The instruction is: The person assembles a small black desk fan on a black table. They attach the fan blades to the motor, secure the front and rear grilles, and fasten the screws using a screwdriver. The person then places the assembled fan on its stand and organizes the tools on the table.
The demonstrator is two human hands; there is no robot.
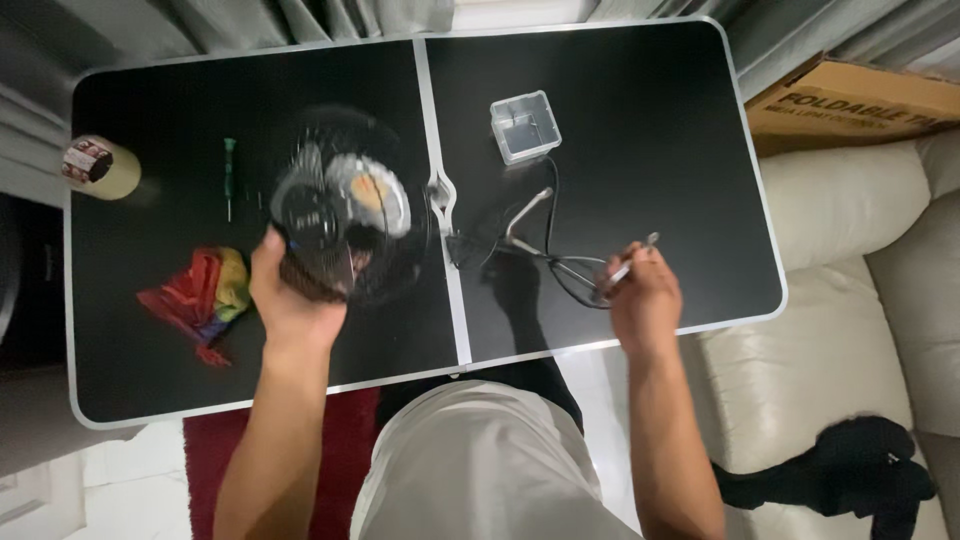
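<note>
Fan (pixel 340 215), small, black wire cage, sits on the left half of the black folding table (pixel 650 120), blurred in this frame; a silver hub with an orange patch shows through the grille. Left hand (pixel 290 295) is clamped on the fan's lower left edge, fingers wrapped around the rim and base, forearm coming up from the bottom of the view. Right hand (pixel 643 300) is on the right half of the table near the front edge, fingers pinched together on a thin silver tool (pixel 635 258) that pokes up and to the right; can't tell exactly what kind of tool it is. Black cable (pixel 560 262) runs from the fan area across the table's centre seam and loops just beside and under the right hand, with a grey plug end lying between the seam and the loop. Clear square plastic container (pixel 524 126) sits well behind the right hand, near the seam. Green-handled screwdriver (pixel 229 175) lies to the left of the fan, apart from it. Multicoloured cloth (pixel 200 292) lies just left of the left hand, close to the wrist. Roll of tape (pixel 100 167) rests at the far left edge. Beige sofa (pixel 860 300) is to the right of the table, cardboard box (pixel 860 100) behind it.
</note>
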